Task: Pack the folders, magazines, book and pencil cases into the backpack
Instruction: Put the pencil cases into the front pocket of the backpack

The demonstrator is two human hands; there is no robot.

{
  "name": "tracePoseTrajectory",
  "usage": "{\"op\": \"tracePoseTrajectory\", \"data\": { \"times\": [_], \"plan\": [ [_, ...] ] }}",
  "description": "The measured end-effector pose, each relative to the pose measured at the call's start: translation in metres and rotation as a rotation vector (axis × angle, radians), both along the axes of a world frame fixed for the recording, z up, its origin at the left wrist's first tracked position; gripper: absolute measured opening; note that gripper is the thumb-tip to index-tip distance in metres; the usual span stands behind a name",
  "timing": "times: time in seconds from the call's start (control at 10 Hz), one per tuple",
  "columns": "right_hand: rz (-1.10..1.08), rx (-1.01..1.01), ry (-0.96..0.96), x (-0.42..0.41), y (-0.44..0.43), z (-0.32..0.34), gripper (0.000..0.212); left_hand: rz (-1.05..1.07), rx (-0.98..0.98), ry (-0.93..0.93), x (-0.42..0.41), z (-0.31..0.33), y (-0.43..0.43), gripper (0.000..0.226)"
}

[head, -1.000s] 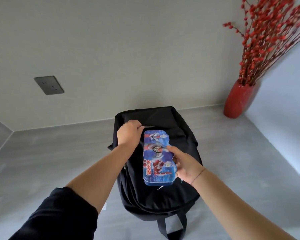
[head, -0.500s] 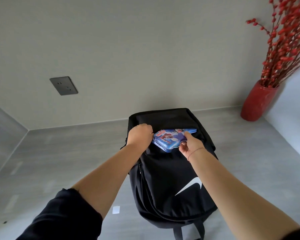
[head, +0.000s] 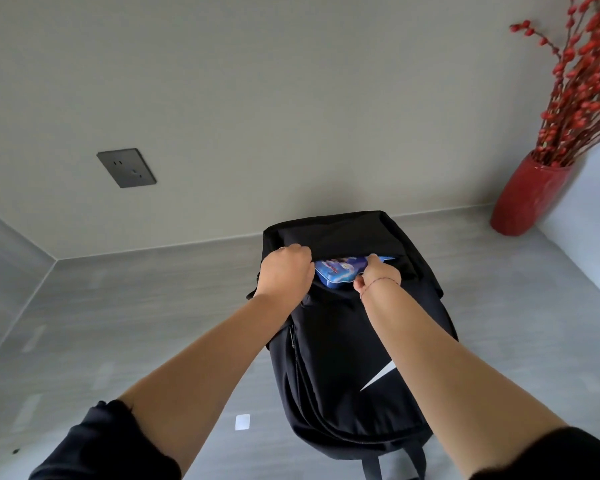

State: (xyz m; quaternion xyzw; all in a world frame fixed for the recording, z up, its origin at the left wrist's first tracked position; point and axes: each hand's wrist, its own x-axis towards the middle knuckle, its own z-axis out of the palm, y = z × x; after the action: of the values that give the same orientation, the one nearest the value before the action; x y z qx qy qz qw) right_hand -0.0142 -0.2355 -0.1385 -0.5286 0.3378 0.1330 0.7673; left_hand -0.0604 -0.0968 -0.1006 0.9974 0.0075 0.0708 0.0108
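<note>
- My left hand is closed on the black fabric at the left end of the backpack's top opening. Its fingers are curled round the edge, and I judge it is holding the mouth apart.
- My right hand grips the near end of the blue pencil case, with the fingers curled onto it.
- The pencil case lies flat and crosswise in the mouth of the backpack. It is partly inside, and its lid shows between my two hands.
- I take the case for a stiff, flat box with a glossy printed lid. It should be light, won't bend, and is probably a little slippery, so holding it by the rim at one end looks safest.
- The backpack is soft and floppy. Its opening would likely sag shut without a hand on it, and a rigid corner could catch on the fabric or the zip.
- The lid carries colourful cartoon artwork, but any lettering on it is too foreshortened for me to read.
- On the backpack's front, nearer me than the opening, is a white swoosh mark, partly covered by my right forearm. I see no words beside it.
- The backpack lies on a grey tabletop, with a small white sticker just left of its bottom end.
- Beyond the backpack to the right stands a red vase of red berry branches. On the wall to the left of the backpack is a dark socket plate.
</note>
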Motion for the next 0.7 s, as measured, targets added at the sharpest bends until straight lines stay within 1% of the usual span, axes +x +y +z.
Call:
{"op": "tracePoseTrajectory", "data": {
  "times": [0.1, 0.2, 0.4, 0.5, 0.6, 0.7],
  "plan": [
    [-0.067, 0.089, 0.086, 0.001, 0.012, 0.016, 0.038, -0.019, 0.016, -0.01, -0.003, -0.001, -0.001, 0.022],
    [0.053, 0.19, 0.054, -0.005, 0.017, 0.018, 0.042, -0.03, -0.006, 0.009, -0.007, -0.007, 0.002, 0.022],
    [0.09, 0.355, 0.065, -0.015, 0.005, 0.015, 0.033, -0.061, -0.081, -0.023, -0.008, -0.019, 0.003, 0.019],
    [0.118, 0.362, 0.038, -0.018, 0.003, 0.015, 0.029, -0.103, -0.044, 0.001, -0.007, -0.025, 0.002, 0.02],
    [0.221, 0.282, 0.036, -0.016, -0.001, 0.017, 0.031, -0.11, -0.125, 0.049, -0.007, -0.029, 0.007, 0.02],
    [0.343, 0.104, 0.046, -0.02, -0.006, 0.02, 0.018, -0.002, -0.4, 0.03, -0.015, -0.034, 0.018, 0.023]
  ]
}}
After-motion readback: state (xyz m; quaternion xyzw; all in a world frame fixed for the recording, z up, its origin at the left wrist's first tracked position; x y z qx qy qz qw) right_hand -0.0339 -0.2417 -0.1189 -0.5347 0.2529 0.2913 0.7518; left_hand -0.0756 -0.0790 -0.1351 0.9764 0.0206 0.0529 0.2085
